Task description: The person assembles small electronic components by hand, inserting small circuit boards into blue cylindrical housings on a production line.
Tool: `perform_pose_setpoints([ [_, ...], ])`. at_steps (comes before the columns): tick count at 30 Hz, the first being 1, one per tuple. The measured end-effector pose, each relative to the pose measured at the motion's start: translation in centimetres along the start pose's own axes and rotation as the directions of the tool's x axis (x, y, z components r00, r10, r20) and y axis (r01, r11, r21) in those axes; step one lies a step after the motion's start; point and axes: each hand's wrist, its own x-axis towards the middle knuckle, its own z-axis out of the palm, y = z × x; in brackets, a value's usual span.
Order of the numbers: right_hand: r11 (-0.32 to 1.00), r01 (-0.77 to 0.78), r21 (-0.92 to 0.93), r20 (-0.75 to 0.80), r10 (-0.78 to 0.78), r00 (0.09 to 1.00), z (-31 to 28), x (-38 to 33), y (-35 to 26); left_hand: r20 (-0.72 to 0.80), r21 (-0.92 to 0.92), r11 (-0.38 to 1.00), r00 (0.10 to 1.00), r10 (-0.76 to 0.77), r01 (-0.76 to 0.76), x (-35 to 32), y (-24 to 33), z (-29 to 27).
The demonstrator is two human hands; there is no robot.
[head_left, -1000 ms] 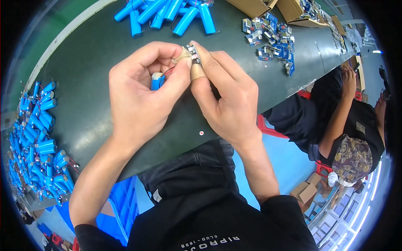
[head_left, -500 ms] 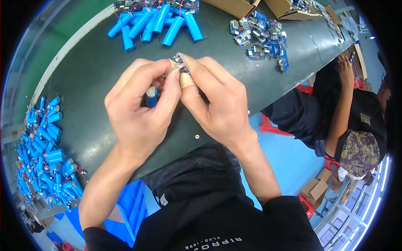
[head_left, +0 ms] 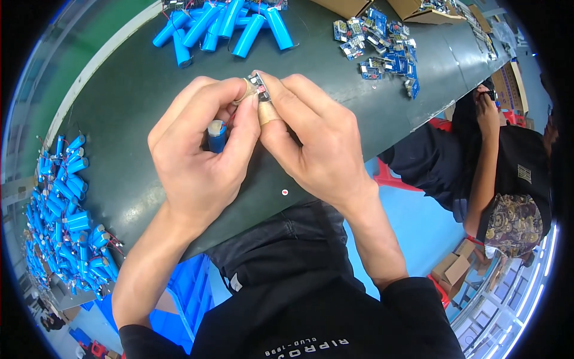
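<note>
Here, at far left, a dense heap of blue cylindrical cells [head_left: 60, 209] along the near-left edge of the dark green bench [head_left: 131, 90], many trailing thin red wires, close enough to draw from without stretching. Further right and toward the far edge, a looser pile of longer blue cells [head_left: 224, 27], well apart from the first heap. In the middle, above the bench, left hand [head_left: 200, 158] curled shut around one blue cell [head_left: 216, 136], pale end cap up, the cylinder trapped between palm and folded fingers so that, by the look of it, thumb and forefinger stay free for finer work. Just right of that, pressed together with the left at the fingertips, right hand [head_left: 314, 149] pinching a small circuit board [head_left: 260, 88] between taped thumb and forefinger, tan tape probably there to guard the skin. Board held just above the cell's top end, with a thin red wire beside it, likely kept close because of the short lead; exact join hidden by the fingers. Both hands raised and close to the body, seemingly for a steady view of small parts. Farther right on the bench, a scatter of small blue circuit boards [head_left: 382, 45], cardboard boxes [head_left: 412, 9] beyond. At far right, a seated co-worker in a patterned cap [head_left: 514, 224], dark clothes, hand raised.
</note>
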Motion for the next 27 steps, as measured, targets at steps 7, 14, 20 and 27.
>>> perform_pose_setpoints([
  [7, 0.999, 0.032, -0.011, -0.014, -0.032, 0.999, 0.2, -0.1, 0.1, 0.000, -0.004, 1.000, 1.000, 0.028, -0.028, -0.2, -0.1, -0.2],
  [14, 0.999, 0.041, 0.007, 0.013, -0.041, 0.999, -0.1, 0.0, 0.2, 0.007, -0.032, 0.997, 0.997, -0.075, 0.075, -0.3, 0.4, -0.1],
  [20, 0.999, 0.040, 0.016, 0.030, -0.041, 0.999, -0.1, 0.0, 0.3, 0.017, -0.029, 0.996, 0.997, -0.080, 0.080, -0.2, 0.3, -0.2],
  [27, 0.995, -0.012, 0.095, -0.073, 0.019, 0.997, -0.1, -0.1, 0.1, 0.022, -0.214, 0.951, 0.974, -0.224, 0.224, -0.2, 1.0, 0.3],
])
